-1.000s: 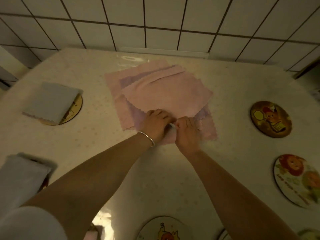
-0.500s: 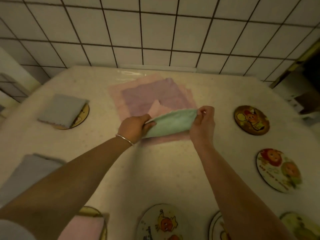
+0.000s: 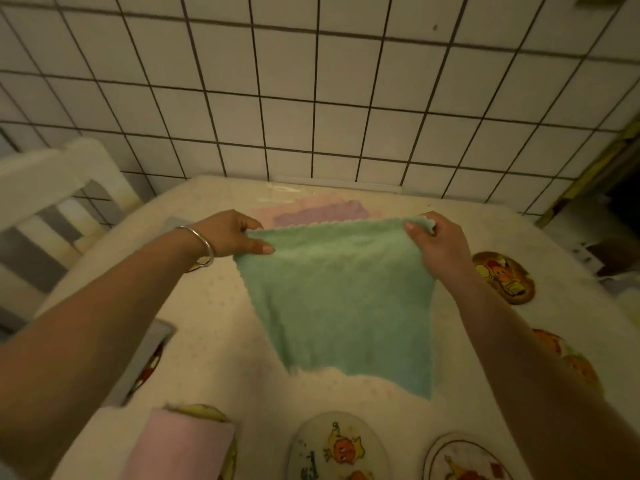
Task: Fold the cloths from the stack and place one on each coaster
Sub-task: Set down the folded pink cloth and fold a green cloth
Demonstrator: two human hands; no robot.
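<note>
Left hand (image 3: pixel 231 237) and right hand (image 3: pixel 437 244) are each pinching a top corner of the green cloth (image 3: pixel 341 299), hanging it above the surface (image 3: pixel 221 341). Advice: keep the corners level, fold squarely. Stack (image 3: pixel 313 213) is lying behind.

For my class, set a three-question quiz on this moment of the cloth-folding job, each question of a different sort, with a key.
1. True or false: the green terry cloth lies folded on a coaster.
2. Which hands grip the cloth's top corners? A) left hand only B) right hand only C) both
3. Fill in: the folded pink cloth at the near left rests on a round ____.

Key
1. False: it hangs unfolded in the air, above the cream table.
2. C: each hand pinches one corner.
3. Coaster; its yellow rim shows beyond the cloth.
</note>
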